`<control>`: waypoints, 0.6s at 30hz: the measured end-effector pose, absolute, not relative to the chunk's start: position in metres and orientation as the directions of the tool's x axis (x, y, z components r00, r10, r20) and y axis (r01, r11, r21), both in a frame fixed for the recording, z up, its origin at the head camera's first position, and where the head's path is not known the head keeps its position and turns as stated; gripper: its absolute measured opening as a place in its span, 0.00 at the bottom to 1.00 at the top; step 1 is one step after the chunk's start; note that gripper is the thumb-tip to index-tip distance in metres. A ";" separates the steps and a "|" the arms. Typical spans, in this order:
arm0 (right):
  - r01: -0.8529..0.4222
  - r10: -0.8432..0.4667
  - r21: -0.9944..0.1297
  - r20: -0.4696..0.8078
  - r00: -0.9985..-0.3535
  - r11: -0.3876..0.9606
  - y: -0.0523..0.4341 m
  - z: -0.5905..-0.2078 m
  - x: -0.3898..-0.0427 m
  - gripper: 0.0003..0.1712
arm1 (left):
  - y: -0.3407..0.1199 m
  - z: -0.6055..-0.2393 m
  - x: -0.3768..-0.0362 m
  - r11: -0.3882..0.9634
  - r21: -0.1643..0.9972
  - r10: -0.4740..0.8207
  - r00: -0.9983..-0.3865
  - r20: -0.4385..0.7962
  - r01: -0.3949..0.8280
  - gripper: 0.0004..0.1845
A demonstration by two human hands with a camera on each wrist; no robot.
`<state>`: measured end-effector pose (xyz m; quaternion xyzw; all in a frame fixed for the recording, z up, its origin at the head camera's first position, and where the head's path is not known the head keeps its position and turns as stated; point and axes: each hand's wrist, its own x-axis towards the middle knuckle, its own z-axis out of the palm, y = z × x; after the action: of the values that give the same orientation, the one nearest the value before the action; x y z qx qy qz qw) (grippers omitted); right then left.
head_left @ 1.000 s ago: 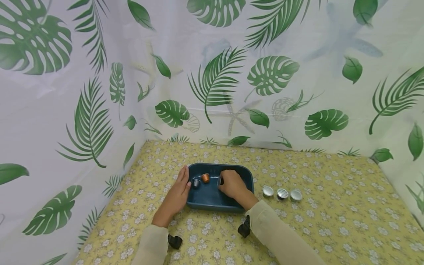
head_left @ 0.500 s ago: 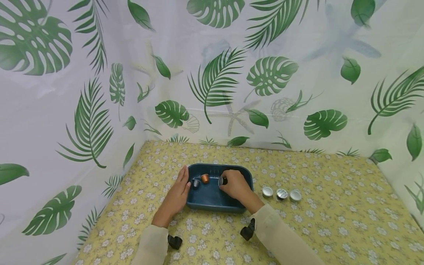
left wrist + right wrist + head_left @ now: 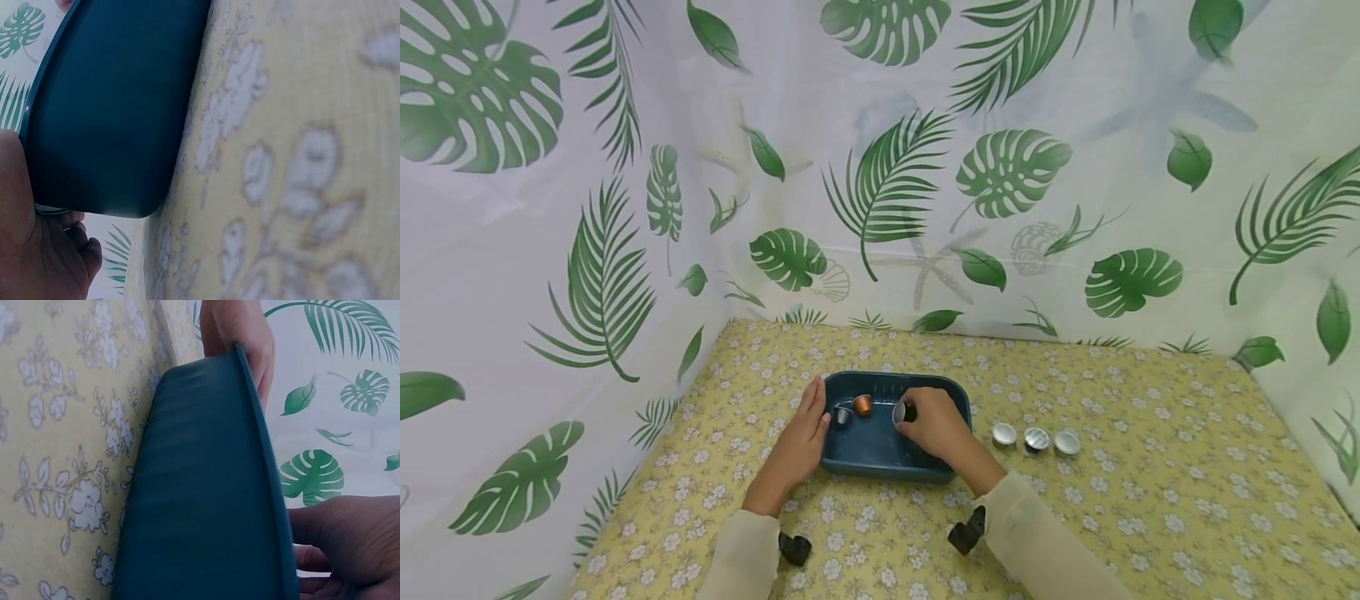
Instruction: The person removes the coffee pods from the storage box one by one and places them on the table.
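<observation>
Inside blue tray (image 3: 880,450), our right hand (image 3: 934,423) pinches dark capsule (image 3: 904,412), fingers curled round it. Left hand (image 3: 801,442) rests against tray's left wall, fingers straight, together. Best we keep tray braced, lift capsule clear of orange capsule (image 3: 862,405).

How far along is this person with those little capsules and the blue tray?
Three silver capsules already sit in a row on the cloth beside the blue tray, apparently taken out. In hand: the right hand pinches a dark capsule inside the tray, while the left hand rests against its left edge. Left: an orange capsule and a grey capsule lie in it.
</observation>
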<state>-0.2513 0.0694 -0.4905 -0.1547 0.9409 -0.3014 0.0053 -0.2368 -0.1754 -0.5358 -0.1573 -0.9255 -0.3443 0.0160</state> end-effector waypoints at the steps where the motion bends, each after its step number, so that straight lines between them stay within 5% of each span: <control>1: -0.287 -0.293 -0.573 0.084 -0.952 0.768 0.070 -0.490 -0.250 0.13 | -0.175 -0.536 -0.237 0.714 0.632 0.280 -0.950 0.136 0.301 0.32; 18: -0.296 -0.265 -0.626 0.146 -0.953 0.721 0.082 -0.484 -0.234 0.16 | -0.174 -0.536 -0.236 0.714 0.632 0.275 -0.951 0.141 0.301 0.32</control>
<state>-0.2337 0.0823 -0.4838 -0.1512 0.9275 -0.3412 -0.0230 -0.2365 -0.1743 -0.5362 -0.1555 -0.9256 -0.3445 0.0183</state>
